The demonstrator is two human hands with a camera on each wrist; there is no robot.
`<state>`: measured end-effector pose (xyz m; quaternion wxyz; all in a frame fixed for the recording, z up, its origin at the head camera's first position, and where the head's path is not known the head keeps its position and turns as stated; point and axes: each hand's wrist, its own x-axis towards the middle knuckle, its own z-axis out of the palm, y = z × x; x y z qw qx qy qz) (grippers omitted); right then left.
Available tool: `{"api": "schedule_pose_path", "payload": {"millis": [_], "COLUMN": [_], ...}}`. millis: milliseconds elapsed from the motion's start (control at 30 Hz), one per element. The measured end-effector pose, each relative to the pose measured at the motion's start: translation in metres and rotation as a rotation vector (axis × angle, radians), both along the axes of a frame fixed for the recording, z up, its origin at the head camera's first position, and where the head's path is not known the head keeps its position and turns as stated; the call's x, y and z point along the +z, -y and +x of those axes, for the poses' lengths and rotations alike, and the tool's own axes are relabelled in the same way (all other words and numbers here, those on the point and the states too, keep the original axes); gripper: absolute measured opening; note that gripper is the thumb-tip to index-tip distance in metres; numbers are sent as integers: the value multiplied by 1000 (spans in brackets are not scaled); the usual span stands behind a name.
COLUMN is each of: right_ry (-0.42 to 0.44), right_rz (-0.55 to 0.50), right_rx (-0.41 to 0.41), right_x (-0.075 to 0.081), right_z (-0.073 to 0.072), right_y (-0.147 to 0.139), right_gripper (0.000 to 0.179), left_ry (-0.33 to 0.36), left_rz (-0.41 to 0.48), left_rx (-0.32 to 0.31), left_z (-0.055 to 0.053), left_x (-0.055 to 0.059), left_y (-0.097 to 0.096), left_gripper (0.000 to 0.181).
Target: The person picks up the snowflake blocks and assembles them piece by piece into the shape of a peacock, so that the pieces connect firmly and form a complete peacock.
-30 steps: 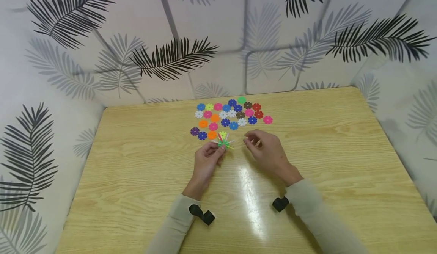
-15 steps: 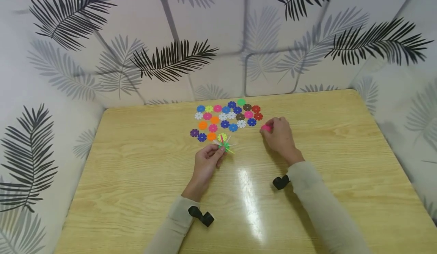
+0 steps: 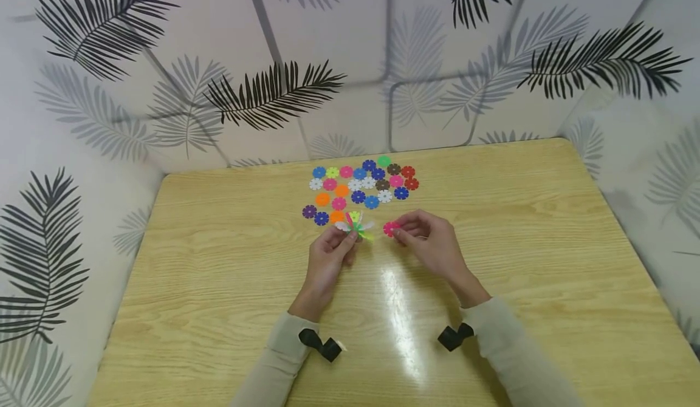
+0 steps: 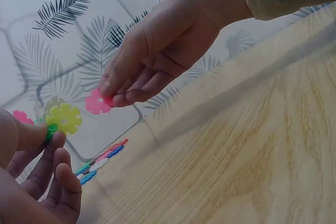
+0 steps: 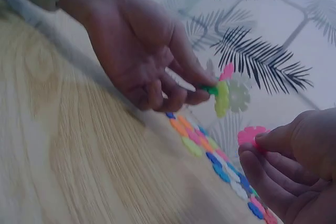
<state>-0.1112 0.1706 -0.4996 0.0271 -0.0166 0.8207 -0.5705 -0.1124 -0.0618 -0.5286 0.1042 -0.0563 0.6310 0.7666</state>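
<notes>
My left hand pinches a green notched building disc between thumb and fingers. Slotted into its edge are a yellow disc, a pink disc and whitish discs, standing out like petals. A short gap to the right, my right hand holds a single pink disc by its edge, with thumb and fingertips. That disc is apart from the joined cluster in both wrist views. Both hands are raised over the table, and the left thumb covers part of the green disc.
Loose notched discs in many colours lie flat beyond the hands, among them an orange disc, a purple disc and a red disc. The wooden table meets a leaf-patterned wall at the back.
My right hand reached to the right-hand end of the loose discs, picked up the pink disc there and brought it back left towards the cluster. The left hand keeps its place, the cluster slightly turned.
</notes>
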Motion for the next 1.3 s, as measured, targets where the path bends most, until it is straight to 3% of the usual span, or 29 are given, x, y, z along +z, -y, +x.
{"api": "schedule_pose_path", "payload": {"millis": [133, 267, 467, 900, 1300], "right_ry": [18, 25, 43, 23, 10], "right_rz": [-107, -137, -154, -164, -168], "right_rx": [20, 39, 37, 69, 77], "right_x": [3, 4, 4, 4, 3], "right_z": [6, 8, 9, 10, 11], "right_y": [7, 10, 13, 12, 13], "right_gripper": [15, 14, 12, 11, 11], "left_ry": [12, 43, 80, 91, 89], "left_rz": [26, 57, 110, 172, 152], "left_rx": [13, 14, 16, 27, 11], "left_z": [1, 1, 2, 3, 5], "left_x": [2, 3, 4, 1, 1], "left_y": [-1, -3, -4, -6, -8], "left_gripper": [6, 10, 14, 11, 12]}}
